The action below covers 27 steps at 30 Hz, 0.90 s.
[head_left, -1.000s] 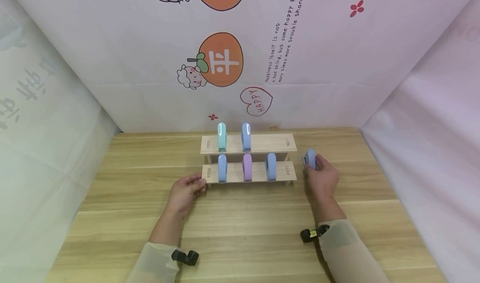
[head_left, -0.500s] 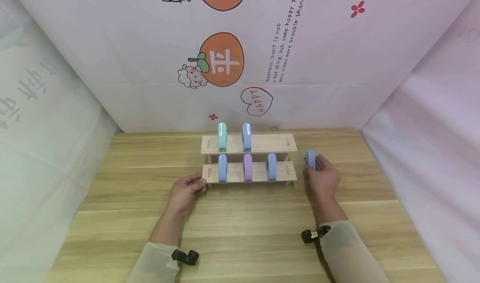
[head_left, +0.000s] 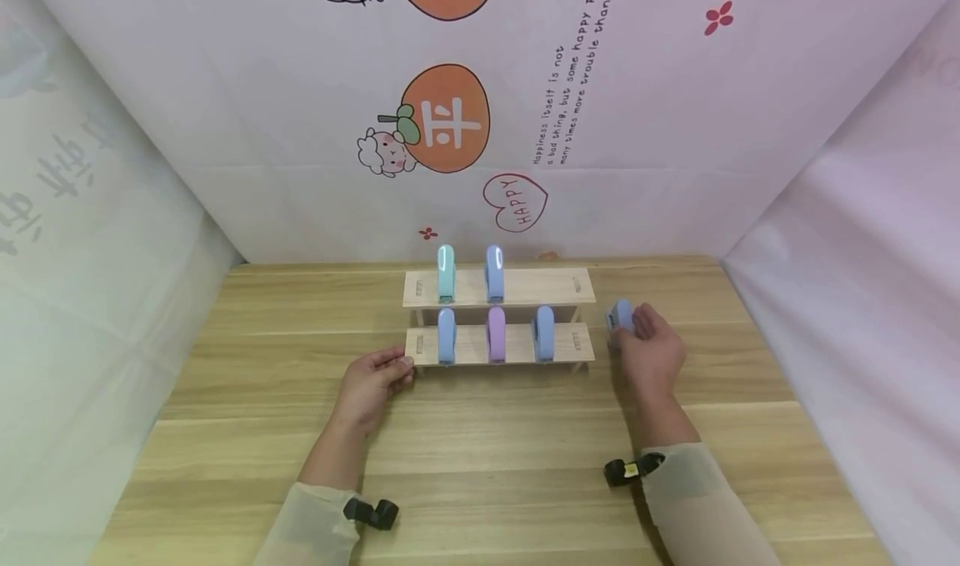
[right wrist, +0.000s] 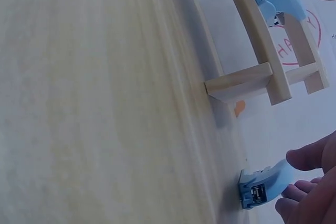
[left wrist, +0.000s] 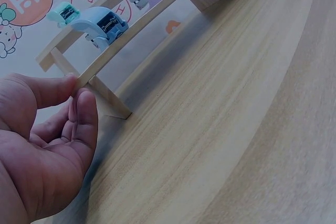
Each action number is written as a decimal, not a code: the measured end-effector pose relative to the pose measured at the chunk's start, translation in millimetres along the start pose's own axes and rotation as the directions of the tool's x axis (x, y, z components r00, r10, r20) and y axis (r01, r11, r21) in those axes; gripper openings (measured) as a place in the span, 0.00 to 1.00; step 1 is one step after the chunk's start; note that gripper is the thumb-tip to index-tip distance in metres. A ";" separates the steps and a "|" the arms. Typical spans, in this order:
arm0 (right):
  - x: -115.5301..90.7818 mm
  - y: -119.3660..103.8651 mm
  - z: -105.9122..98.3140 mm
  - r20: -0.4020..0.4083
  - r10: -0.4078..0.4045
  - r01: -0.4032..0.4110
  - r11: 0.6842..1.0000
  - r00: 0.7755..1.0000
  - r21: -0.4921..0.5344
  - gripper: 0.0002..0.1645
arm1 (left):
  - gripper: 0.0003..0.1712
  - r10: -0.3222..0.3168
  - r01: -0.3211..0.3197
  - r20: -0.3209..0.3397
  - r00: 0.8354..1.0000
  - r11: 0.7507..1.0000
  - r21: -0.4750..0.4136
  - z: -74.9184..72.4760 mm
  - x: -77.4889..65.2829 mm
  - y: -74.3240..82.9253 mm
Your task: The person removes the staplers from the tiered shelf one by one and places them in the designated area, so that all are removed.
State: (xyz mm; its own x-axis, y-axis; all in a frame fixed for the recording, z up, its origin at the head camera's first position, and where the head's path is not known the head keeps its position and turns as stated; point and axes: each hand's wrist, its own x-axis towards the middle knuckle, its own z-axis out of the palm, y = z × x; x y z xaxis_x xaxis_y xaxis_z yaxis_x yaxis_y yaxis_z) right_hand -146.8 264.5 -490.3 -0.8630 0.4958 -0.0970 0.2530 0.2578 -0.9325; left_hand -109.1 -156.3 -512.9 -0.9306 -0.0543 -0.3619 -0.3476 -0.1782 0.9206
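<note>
In the head view, a light wooden two-tier shelf (head_left: 472, 345) carries several small staplers. A blue stapler (head_left: 446, 335), a purple stapler (head_left: 497, 333) and another blue stapler (head_left: 544, 333) stand on the lower tier. Above them are a mint-green stapler (head_left: 446, 272) and a blue stapler (head_left: 494, 273). My left hand (head_left: 371, 389) pinches the lower tier's left end between thumb and fingers. Right of the shelf, my right hand (head_left: 651, 353) is by a loose blue stapler (right wrist: 265, 184) at the tabletop. Its thumb is close to that stapler's rear, and the fingers are spread apart from it.
The wood-grain table (head_left: 480, 466) ends at a white printed cloth (head_left: 637, 132) behind the shelf. White cloth also hangs at the left and right sides. A black camera (head_left: 375, 513) is strapped to each wrist.
My right hand has shifted slightly right, and a gap has opened between its fingers and the loose blue stapler. My left hand keeps its hold on the shelf.
</note>
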 end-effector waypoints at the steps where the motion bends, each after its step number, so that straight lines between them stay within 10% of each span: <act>1: -0.5 -1.2 -0.4 -0.003 -0.011 0.011 1.000 1.000 0.003 0.43 | 0.24 0.000 0.000 -0.001 1.000 1.000 0.000 0.0 -0.1 0.1; 27: -18.9 -34.0 2.3 -0.016 -0.161 0.162 0.981 0.987 0.111 0.37 | 0.24 -0.003 0.003 0.004 1.000 1.000 -0.002 0.8 -0.3 1.3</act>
State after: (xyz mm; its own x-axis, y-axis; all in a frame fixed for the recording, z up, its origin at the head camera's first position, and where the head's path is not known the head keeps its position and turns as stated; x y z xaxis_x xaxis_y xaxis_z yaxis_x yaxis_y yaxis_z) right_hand -140.1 244.5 -457.6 -0.8851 0.4614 0.0599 0.0599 0.2406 -0.9688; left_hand -109.3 -155.6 -511.5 -0.9300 -0.0502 -0.3641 -0.3501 -0.1804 0.9192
